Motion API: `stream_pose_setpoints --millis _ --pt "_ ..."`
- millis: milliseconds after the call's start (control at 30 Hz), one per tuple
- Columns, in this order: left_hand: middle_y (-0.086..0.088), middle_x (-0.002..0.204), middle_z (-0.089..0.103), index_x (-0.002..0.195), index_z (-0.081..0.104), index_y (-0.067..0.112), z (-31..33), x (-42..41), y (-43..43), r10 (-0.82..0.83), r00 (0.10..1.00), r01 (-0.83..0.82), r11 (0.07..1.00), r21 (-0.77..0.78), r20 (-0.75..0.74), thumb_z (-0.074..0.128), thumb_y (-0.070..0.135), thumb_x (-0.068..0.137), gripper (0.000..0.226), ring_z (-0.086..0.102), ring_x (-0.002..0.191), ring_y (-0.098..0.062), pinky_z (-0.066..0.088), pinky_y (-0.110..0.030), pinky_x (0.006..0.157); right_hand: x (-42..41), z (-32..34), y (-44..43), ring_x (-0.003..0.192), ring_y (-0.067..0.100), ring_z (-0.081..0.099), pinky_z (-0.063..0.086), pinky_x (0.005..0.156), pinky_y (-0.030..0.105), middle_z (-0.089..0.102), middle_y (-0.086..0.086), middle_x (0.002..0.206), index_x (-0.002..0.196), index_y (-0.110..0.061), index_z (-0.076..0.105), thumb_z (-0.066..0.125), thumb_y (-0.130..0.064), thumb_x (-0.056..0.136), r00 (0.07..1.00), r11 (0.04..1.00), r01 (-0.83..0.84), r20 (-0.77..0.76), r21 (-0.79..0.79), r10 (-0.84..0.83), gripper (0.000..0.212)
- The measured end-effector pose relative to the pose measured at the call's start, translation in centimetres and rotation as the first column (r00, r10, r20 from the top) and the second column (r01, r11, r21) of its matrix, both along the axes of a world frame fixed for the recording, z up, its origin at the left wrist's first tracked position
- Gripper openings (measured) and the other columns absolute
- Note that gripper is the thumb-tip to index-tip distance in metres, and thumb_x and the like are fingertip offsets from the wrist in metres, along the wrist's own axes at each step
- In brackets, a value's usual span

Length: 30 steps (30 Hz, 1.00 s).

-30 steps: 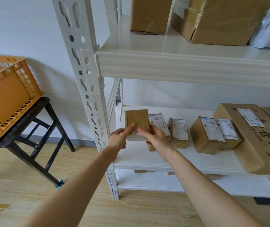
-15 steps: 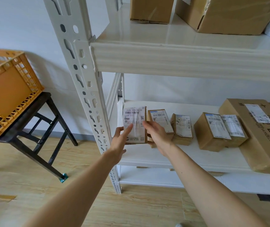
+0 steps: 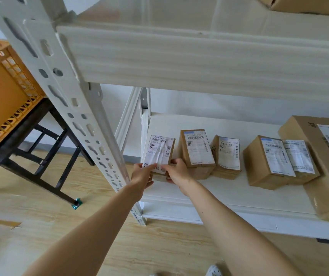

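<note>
While held just left of the taller parcel (image 3: 197,152) | small parcel (image 3: 158,154) is pinched at its near end by left hand (image 3: 142,176) and right hand (image 3: 177,172) | long side is pointed away from both

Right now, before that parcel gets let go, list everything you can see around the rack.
held parcel: one, brown with white label, left end of the middle shelf
small labelled parcels: four, brown, in a row on that shelf, right of the held one
large box: one, brown, right end of the same shelf
upper box: one, brown, top shelf, mostly cut off
rack: one, white, middle and right of view
crate: one, orange, on the stand at left
stand: one, black, on the floor
floor: one, light wood, below everything
shoe: one, white, bottom edge
left grip: one, bare, pinches the held parcel's near left corner
right grip: one, bare, pinches its near right corner
</note>
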State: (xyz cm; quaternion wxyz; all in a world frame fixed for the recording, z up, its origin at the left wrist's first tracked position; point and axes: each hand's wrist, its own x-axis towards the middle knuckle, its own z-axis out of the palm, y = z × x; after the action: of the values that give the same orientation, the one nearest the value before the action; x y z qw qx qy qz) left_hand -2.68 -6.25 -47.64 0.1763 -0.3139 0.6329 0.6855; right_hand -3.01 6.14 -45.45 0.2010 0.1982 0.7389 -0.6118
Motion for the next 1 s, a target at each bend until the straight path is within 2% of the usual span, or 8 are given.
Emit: stream_pose_setpoints --millis 167,367,500,633,733,867,933,1000 --pt "-0.008 0.104 0.057 0.126 0.048 0.007 -0.1 -1.0 0.4 -0.020 1.000 0.020 1.000 -0.005 -0.023 0.058 0.022 0.100 0.031 0.055 0.097 -0.025 0.048 -0.040 0.095 -2.0 -0.6 -0.2 0.113 0.028 0.062 0.051 0.100 0.047 0.063 0.012 0.124 0.120 -0.008 0.053 0.065 -0.018 0.093 1.000 0.998 -0.024 -0.014 0.061 0.025 0.031" --pt "-0.011 0.125 0.058 0.130 0.042 0.013 0.5 -1.7 0.2 -0.099 0.993 0.092 0.990 -0.105 -0.061 0.058 0.029 0.100 0.037 0.057 0.117 -0.029 0.048 -0.039 0.094 -3.1 -0.5 -0.6 0.111 0.027 0.062 0.051 0.084 0.032 0.064 0.012 0.126 0.130 -0.003 0.056 0.055 -0.016 0.099 0.999 0.995 -0.044 -0.027 0.085 0.046 0.034" --pt "-0.013 0.137 0.055 0.148 0.033 0.012 1.2 -1.3 0.2 -0.160 0.982 0.111 0.916 -0.385 -0.097 0.056 0.036 0.100 0.059 0.055 0.122 -0.031 0.046 -0.042 0.102 -2.4 0.3 -0.3 0.112 0.020 0.056 0.042 0.086 0.026 0.058 0.006 0.131 0.138 -0.003 0.050 0.056 -0.016 0.099 0.997 0.993 -0.052 -0.047 0.103 0.057 0.042" --pt "-0.016 0.142 0.050 0.150 0.028 0.011 3.1 -1.1 1.2 -0.215 0.974 0.135 0.807 -0.575 -0.072 0.046 0.032 0.103 0.055 0.054 0.122 -0.036 0.044 -0.037 0.088 -1.8 2.0 0.8 0.130 0.022 0.047 0.034 0.092 0.022 0.052 0.005 0.135 0.142 0.001 0.045 0.053 -0.010 0.100 0.991 0.992 -0.025 -0.125 0.120 0.040 0.044" --pt "-0.021 0.151 0.034 0.154 0.024 0.013 4.2 -1.4 2.8 -0.285 0.957 0.184 0.742 -0.644 -0.055 0.047 0.030 0.101 0.060 0.037 0.137 -0.040 0.039 -0.046 0.107 -1.5 3.2 2.0 0.132 0.023 0.048 0.036 0.098 0.024 0.052 0.011 0.143 0.141 -0.002 0.047 0.054 -0.011 0.098 0.979 0.988 0.019 -0.204 0.153 0.013 0.045" --pt "-0.023 0.163 0.009 0.155 0.021 0.012 5.8 -1.0 5.2 -0.400 0.916 0.223 0.585 -0.780 -0.038 0.047 0.024 0.099 0.063 0.000 0.152 -0.036 0.008 -0.045 0.124 -1.1 3.9 5.0 0.130 0.022 0.052 0.040 0.107 0.029 0.057 0.012 0.139 0.136 -0.003 0.054 0.051 -0.006 0.097 0.946 0.973 0.124 -0.318 0.193 -0.057 0.039" --pt "-0.016 0.166 0.007 0.155 0.023 0.011 5.8 -0.7 6.5 -0.483 0.864 0.189 0.572 -0.798 -0.141 0.047 0.016 0.098 0.062 -0.001 0.154 -0.028 0.006 -0.040 0.124 -1.0 3.8 6.8 0.130 0.023 0.052 0.041 0.108 0.030 0.058 0.011 0.138 0.133 -0.004 0.056 0.051 -0.004 0.096 0.928 0.953 0.170 -0.365 0.252 -0.069 0.038" --pt "-0.008 0.166 0.016 0.154 0.028 0.010 5.5 -0.4 7.8 -0.545 0.804 0.190 0.615 -0.766 -0.238 0.047 0.011 0.099 0.058 0.011 0.153 -0.023 0.015 -0.035 0.122 -0.9 3.5 8.3 0.131 0.024 0.051 0.041 0.108 0.031 0.056 0.009 0.139 0.135 -0.005 0.054 0.051 -0.002 0.095 0.924 0.934 0.184 -0.379 0.306 -0.057 0.040"
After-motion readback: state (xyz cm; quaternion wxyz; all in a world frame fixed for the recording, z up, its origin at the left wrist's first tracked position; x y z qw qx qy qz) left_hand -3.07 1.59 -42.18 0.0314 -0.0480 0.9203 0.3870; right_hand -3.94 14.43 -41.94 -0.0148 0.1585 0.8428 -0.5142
